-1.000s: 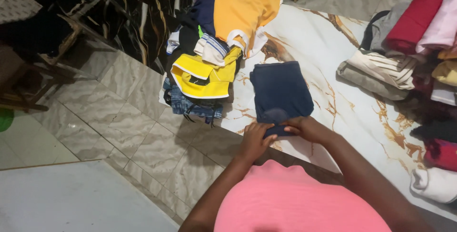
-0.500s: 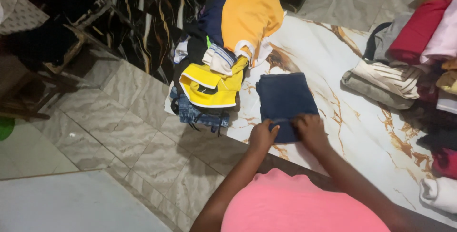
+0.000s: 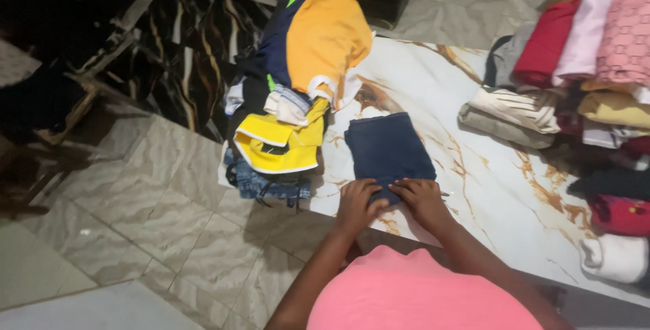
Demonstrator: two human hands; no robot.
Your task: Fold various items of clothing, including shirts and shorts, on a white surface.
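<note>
A folded navy garment [image 3: 386, 147] lies on the white marble-patterned table [image 3: 487, 174], close to its near edge. My left hand [image 3: 357, 205] presses on the garment's near left corner. Beside it, my right hand [image 3: 421, 198] lies flat on the near right corner. Both hands rest with fingers down on the cloth, and neither lifts it. My pink top fills the bottom of the view.
A heap of unfolded clothes [image 3: 298, 86], yellow, orange, navy and denim, sits at the table's left end. Stacks of folded clothes [image 3: 575, 93] line the right side. A white rolled cloth [image 3: 613, 257] lies at the near right. Grey tiled floor [image 3: 169, 215] spreads to the left.
The navy garment's near edge has been folded in and flattened. Both hands moved from gripping that edge to pressing on it. The camera view shifted slightly.
</note>
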